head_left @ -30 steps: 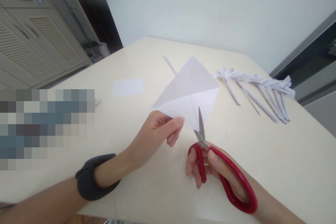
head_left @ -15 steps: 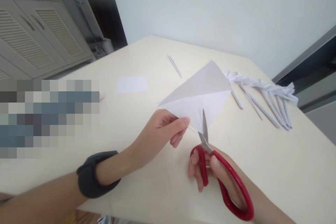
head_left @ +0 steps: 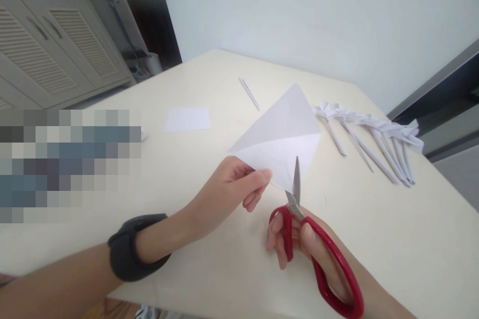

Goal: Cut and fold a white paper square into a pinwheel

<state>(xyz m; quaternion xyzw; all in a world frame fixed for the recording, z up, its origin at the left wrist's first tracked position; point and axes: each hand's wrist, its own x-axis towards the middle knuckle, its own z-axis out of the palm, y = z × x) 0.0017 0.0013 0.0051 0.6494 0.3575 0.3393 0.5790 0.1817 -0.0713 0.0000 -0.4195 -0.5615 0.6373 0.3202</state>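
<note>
At the far left a louvred cabinet (head_left: 45, 45) stands beyond the surface (head_left: 392, 224). A small flat white sheet (head_left: 187, 118) lies on the surface by itself, uncut.

The left hand (head_left: 228, 187), with a black wristband (head_left: 129, 246) behind it, has its grip closed on the near left edge of the folded paper (head_left: 284, 134), thumb on top and fingers beneath. The paper is a creased diamond, held up off the surface with its far corner raised.

Just right of that pinch, the scissors (head_left: 294, 203) meet the paper's lowest corner, blades pointing away from the person and one blade lying over the white face. The right hand (head_left: 299, 241) has its grip closed through the red handles. No slit or offcut shows, so the cut looks barely begun, if begun at all; nearly the whole paper is intact.

Beyond the paper a thin strip (head_left: 249, 93) lies alone. At the right a row of rolled paper pieces (head_left: 370, 134) with frilled tops lies side by side, apparently finished, well apart from the hands.
</note>
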